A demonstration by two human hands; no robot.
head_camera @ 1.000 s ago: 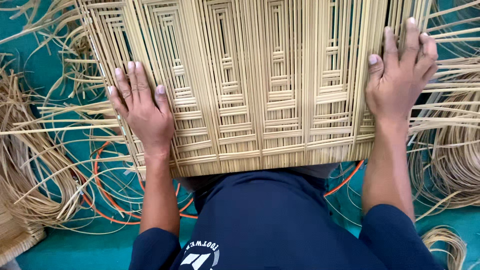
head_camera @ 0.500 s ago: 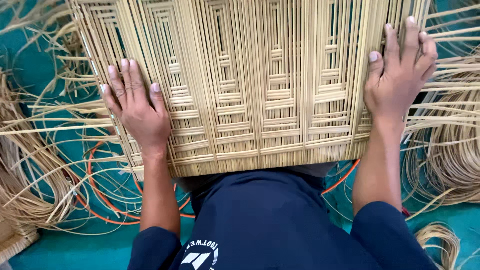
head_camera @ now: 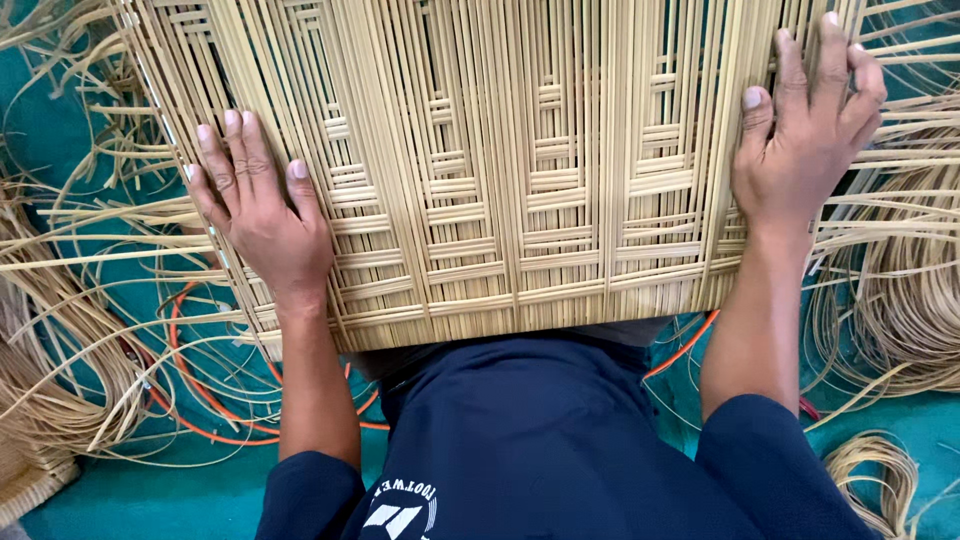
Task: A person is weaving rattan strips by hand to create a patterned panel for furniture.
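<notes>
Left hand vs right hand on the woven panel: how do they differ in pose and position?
The left hand lies lower, at the woven panel's left edge; the right hand sits higher, at its right edge. The left hand's fingers are straight and close together; the right hand's are bent, slightly spread. Both are bare, palm down on the panel.

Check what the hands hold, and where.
Both hands, left hand and right hand, lie flat on the woven rattan panel near its side edges; no grasp shows.

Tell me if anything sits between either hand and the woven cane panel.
Nothing visible does. The left hand lies flat on the woven cane panel near its left edge, and the right hand presses directly on its right edge.
</notes>
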